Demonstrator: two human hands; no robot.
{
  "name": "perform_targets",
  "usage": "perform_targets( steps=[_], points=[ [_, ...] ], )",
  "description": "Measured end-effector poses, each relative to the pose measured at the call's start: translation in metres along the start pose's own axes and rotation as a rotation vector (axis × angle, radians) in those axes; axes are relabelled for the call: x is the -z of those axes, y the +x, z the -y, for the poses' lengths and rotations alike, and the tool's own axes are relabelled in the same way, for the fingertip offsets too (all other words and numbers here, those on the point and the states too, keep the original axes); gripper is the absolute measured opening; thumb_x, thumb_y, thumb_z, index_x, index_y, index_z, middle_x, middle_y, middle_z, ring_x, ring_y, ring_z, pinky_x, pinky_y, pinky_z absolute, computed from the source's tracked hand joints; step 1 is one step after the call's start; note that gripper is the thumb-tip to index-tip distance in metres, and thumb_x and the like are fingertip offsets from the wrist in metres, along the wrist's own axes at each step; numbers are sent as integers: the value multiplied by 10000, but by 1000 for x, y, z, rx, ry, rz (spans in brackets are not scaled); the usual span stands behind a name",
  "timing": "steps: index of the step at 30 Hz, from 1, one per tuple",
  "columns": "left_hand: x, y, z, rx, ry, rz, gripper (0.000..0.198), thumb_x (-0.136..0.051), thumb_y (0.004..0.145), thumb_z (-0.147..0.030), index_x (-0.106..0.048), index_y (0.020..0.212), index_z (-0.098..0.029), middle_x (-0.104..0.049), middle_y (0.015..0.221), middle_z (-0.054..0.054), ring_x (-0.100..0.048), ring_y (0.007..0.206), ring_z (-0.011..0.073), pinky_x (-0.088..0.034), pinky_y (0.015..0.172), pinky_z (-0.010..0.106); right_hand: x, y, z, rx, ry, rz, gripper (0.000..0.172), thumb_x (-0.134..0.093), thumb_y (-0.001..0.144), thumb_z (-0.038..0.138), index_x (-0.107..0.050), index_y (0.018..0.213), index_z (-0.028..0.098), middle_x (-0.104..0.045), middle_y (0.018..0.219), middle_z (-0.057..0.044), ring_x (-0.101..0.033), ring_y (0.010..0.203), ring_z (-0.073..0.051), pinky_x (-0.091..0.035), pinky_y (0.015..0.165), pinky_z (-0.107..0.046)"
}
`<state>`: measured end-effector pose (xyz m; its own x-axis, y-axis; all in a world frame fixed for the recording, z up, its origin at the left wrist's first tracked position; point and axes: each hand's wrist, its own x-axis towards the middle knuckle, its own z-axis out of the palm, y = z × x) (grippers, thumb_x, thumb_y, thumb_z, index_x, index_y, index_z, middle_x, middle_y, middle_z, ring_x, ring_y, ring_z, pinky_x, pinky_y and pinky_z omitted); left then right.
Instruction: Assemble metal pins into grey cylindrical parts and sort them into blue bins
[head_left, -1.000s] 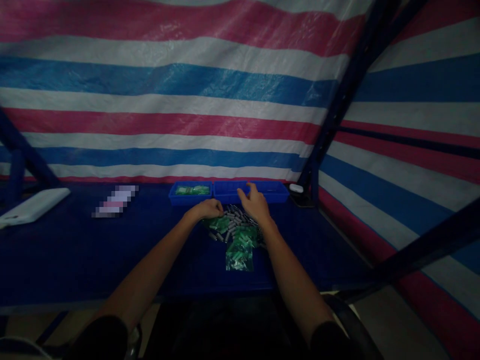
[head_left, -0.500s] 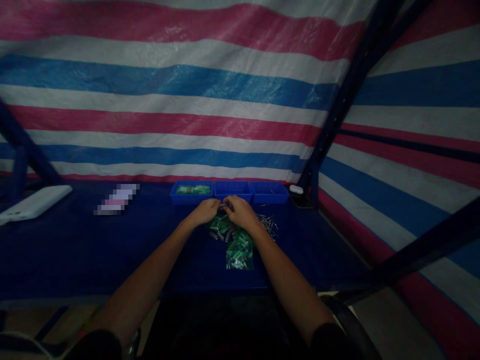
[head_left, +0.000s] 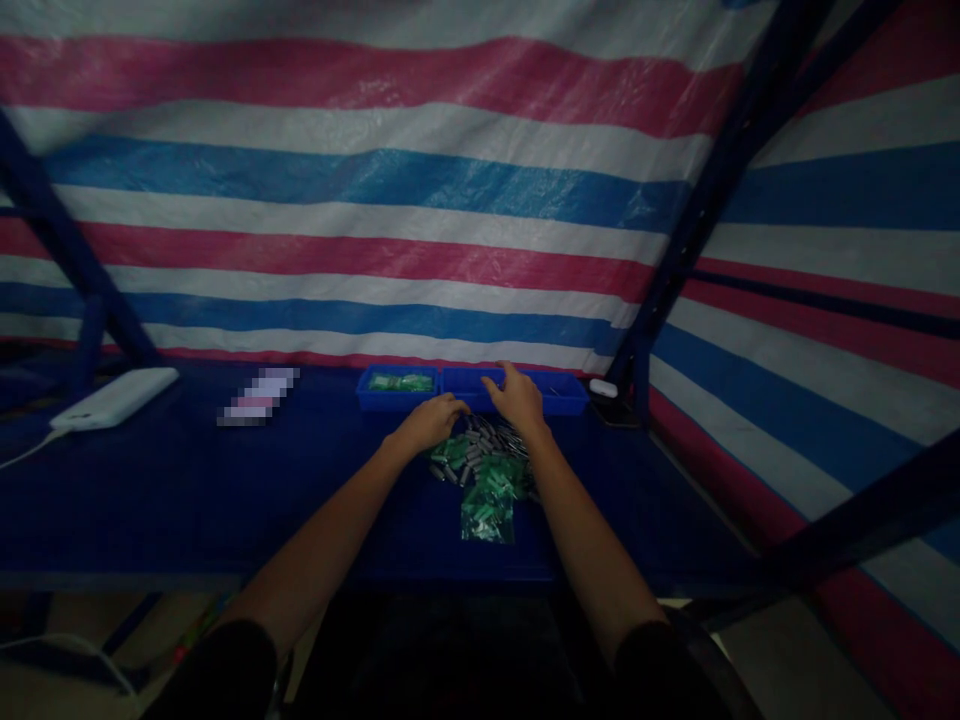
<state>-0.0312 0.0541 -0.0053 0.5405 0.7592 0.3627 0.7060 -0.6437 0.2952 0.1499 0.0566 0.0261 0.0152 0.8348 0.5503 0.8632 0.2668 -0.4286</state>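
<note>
A heap of small grey cylinders and green pieces (head_left: pixel 480 465) lies on the dark blue table (head_left: pixel 187 500), with a clear bag of green pieces (head_left: pixel 487 518) at its near end. My left hand (head_left: pixel 435 420) rests at the heap's far left edge, fingers curled closed on something I cannot make out. My right hand (head_left: pixel 516 397) reaches past the heap over the blue trays (head_left: pixel 570 400), fingers loosely spread, nothing visible in them. The left tray (head_left: pixel 396 390) holds green pieces.
A white power bank (head_left: pixel 116 398) with a cable lies at the table's far left, and a blurred flat item (head_left: pixel 259 396) sits beside it. A small white object (head_left: pixel 603 387) stands by a dark blue post (head_left: pixel 675 250). A striped tarpaulin (head_left: pixel 375 200) backs the table.
My right hand left my left hand at the heap and reached out over the trays, fingers spreading. The view shifted slightly to the left.
</note>
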Motion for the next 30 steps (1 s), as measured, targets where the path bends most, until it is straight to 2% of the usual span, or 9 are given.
perform_targets(
  steps=[4, 8, 13, 17, 20, 23, 26, 28, 30],
  points=[
    [-5, 4, 2, -49, 21, 61, 275, -494, 752, -97, -626, 974, -193, -596, 1000, 72, -556, 959, 186, -409, 890, 301, 3, -1, -28, 15, -54, -91, 287, -437, 837, 345, -602, 982, 160, -565, 944, -109, -509, 894, -213, -387, 780, -315],
    [-9, 4, 4, 6, 26, 87, 187, -562, 726, -137, -632, 888, -196, -624, 913, 48, -564, 905, 189, -414, 864, 306, 4, -6, -46, 61, -86, -26, 248, -470, 819, 316, -624, 930, 157, -570, 885, -90, -493, 867, -207, -377, 807, -325],
    [-6, 1, 4, 10, 20, 72, 169, -578, 736, -198, -621, 899, -198, -632, 799, 38, -570, 802, 190, -430, 765, 288, -8, -17, -27, 160, -22, -21, 209, -470, 828, 293, -624, 896, 168, -577, 870, -81, -477, 877, -205, -373, 807, -324],
    [-3, -1, 4, 38, 7, 74, 93, -551, 746, -210, -623, 794, -176, -629, 777, 52, -567, 794, 191, -425, 759, 290, -20, -30, -2, 262, 75, 178, 180, -498, 820, 267, -604, 931, 172, -584, 817, -52, -505, 806, -170, -384, 763, -292],
    [-4, -4, 4, 83, -145, 3, 145, -474, 796, -237, -598, 814, -165, -630, 834, 58, -571, 806, 183, -428, 756, 293, -23, -35, 6, 372, 114, 275, 205, -546, 788, 242, -579, 981, 181, -581, 824, -35, -508, 796, -163, -387, 743, -279],
    [-7, -6, 6, 187, -373, -80, 197, -425, 826, -297, -543, 901, -158, -620, 811, 39, -576, 740, 162, -445, 693, 285, -20, -35, 8, 413, 141, 253, 204, -554, 778, 200, -562, 981, 180, -577, 838, -31, -506, 795, -159, -385, 736, -270],
    [-3, -4, 1, 283, -507, -134, 205, -408, 826, -268, -480, 981, -154, -600, 742, 14, -576, 702, 154, -453, 678, 293, -18, -33, 8, 417, 164, 211, 130, -511, 817, 207, -566, 930, 173, -577, 822, -35, -508, 777, -153, -379, 737, -265],
    [9, -3, -16, 332, -486, -208, 183, -429, 804, -226, -486, 963, -154, -592, 732, 18, -571, 726, 166, -449, 716, 321, -16, -32, 7, 408, 172, 183, 125, -477, 845, 234, -567, 900, 169, -579, 808, -38, -511, 766, -151, -376, 726, -262],
    [27, -11, -51, 349, -434, -382, 140, -513, 739, -199, -524, 873, -158, -589, 807, 44, -550, 820, 194, -427, 779, 352, -15, -30, 5, 378, 179, 155, 141, -454, 859, 247, -568, 877, 166, -584, 794, -38, -515, 755, -148, -375, 709, -255]
  ],
)
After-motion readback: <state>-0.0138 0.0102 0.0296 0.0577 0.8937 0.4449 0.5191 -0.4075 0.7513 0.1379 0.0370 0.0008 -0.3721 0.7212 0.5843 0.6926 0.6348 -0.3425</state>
